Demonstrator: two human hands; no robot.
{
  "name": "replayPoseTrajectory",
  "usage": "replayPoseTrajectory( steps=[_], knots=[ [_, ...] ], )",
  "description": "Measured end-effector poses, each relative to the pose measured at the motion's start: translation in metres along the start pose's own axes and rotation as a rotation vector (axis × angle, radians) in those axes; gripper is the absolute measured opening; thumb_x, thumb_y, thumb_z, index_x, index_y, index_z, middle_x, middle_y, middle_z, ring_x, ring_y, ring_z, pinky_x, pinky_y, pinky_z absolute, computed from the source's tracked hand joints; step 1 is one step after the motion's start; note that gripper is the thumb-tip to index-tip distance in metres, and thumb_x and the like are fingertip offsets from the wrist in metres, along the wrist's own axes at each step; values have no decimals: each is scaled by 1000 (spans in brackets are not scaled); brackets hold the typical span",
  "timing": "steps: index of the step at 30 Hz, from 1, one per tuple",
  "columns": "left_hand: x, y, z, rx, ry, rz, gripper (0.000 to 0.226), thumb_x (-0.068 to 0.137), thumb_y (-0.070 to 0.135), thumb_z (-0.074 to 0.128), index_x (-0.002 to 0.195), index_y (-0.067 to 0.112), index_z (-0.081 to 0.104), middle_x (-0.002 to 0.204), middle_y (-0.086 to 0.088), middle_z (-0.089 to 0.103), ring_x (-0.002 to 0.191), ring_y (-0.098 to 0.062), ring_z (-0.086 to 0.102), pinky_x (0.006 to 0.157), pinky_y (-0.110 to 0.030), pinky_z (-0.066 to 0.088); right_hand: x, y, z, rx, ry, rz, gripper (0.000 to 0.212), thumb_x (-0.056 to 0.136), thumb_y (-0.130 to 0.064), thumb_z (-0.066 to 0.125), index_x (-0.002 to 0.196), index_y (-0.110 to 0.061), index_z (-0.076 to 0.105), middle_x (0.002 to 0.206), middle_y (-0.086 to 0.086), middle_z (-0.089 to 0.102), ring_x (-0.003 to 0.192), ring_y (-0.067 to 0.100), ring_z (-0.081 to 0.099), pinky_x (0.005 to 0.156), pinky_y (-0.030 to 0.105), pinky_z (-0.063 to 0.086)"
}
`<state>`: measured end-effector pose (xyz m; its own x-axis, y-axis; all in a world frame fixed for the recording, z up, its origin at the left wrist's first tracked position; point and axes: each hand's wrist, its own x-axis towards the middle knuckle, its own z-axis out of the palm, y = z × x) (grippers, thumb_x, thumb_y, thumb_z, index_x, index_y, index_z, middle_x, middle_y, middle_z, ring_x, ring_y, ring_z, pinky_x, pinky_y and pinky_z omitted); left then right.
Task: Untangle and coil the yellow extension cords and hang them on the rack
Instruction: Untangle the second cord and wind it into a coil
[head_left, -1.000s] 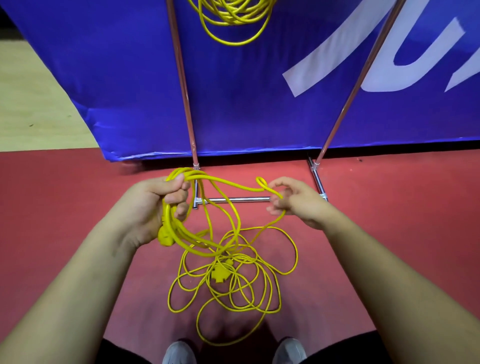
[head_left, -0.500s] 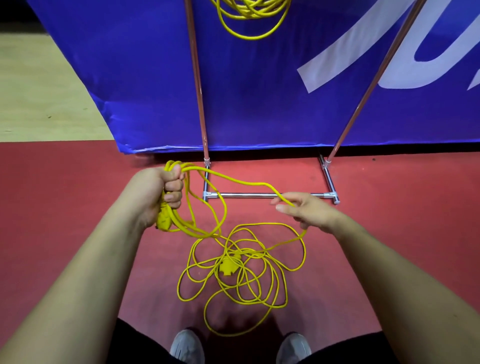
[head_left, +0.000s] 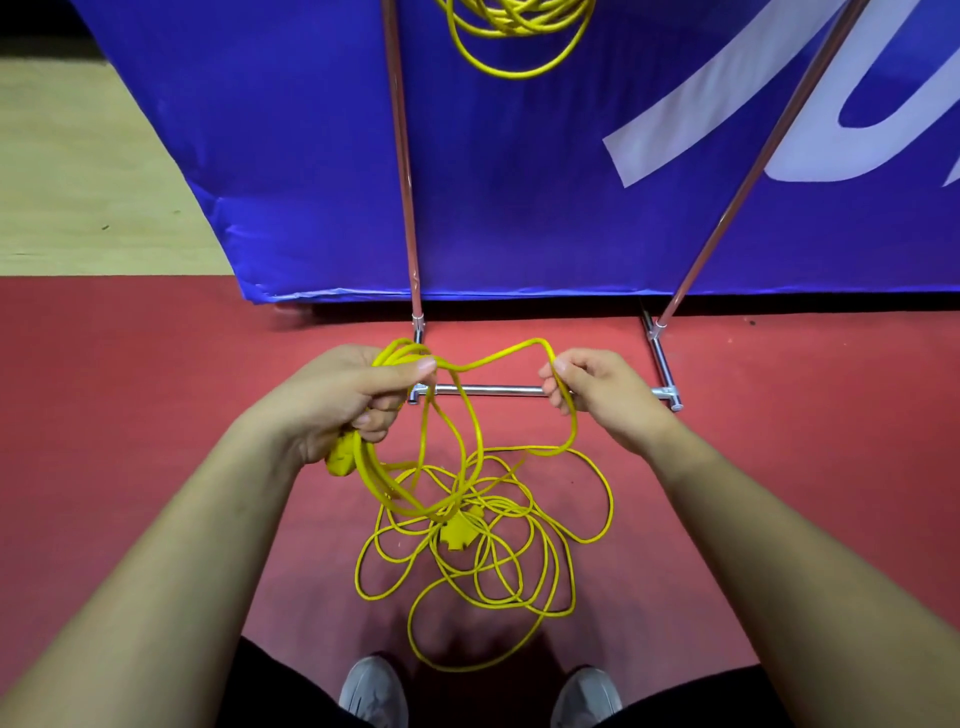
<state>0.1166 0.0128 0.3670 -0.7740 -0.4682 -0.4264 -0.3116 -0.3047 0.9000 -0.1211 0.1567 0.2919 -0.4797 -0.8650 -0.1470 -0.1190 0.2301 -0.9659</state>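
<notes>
I am in the coiling step. My left grip (head_left: 343, 400), at the middle left of the frame, is closed around several loops of the yellow cord (head_left: 488, 358), and a yellow plug (head_left: 340, 460) hangs just under it. My right grip (head_left: 597, 395), at the middle right, pinches one strand of the same cord between thumb and fingers. This strand makes a low arch from one hand to the other.

Below my hands, the rest of the cord lies as a loose tangle (head_left: 519, 571) on the red floor (head_left: 156, 389), in the lower centre of the frame. A yellow socket block (head_left: 457, 535) sits in the middle of it. One coil (head_left: 514, 31) is already hung at the top centre, on the rack (head_left: 402, 156), whose thin poles stand in front of a blue banner (head_left: 519, 234).

I think much of this cord is not yet gathered. The next move, as I judge it, is to bring the right grip to the left one and lay the strand in as a new loop of the same size. Then I must take a fresh length from the floor. The strands there cross each other many times, so I should pull slowly. If the socket block or a knot catches, I should stop and free it.
</notes>
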Motion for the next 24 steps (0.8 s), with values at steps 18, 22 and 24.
replayPoseTrajectory(
  steps=[18,22,24],
  knots=[
    [1,-1,9,-327,-620,-56,22,81,20,67,68,11,51,47,6,22,29,-5,29,39,-17,25,-25,-45,32,-420,-313,-167,99,61,-47,88,143,-52,32,133,-1,34,122,14,48,100,14,38],
    [1,0,12,-541,-743,-48,16,93,14,51,78,7,52,50,6,26,32,-10,28,41,-23,23,-26,-45,44,-176,-281,-186,28,76,-23,81,101,-12,73,107,-5,61,95,-1,59,87,23,47],
    [-1,3,10,-484,-602,-38,17,88,15,57,73,9,50,48,7,24,29,-7,27,39,-22,20,-26,-48,34,-191,-281,-125,16,82,-15,76,83,0,70,73,-3,58,63,2,49,62,21,40]
  ],
)
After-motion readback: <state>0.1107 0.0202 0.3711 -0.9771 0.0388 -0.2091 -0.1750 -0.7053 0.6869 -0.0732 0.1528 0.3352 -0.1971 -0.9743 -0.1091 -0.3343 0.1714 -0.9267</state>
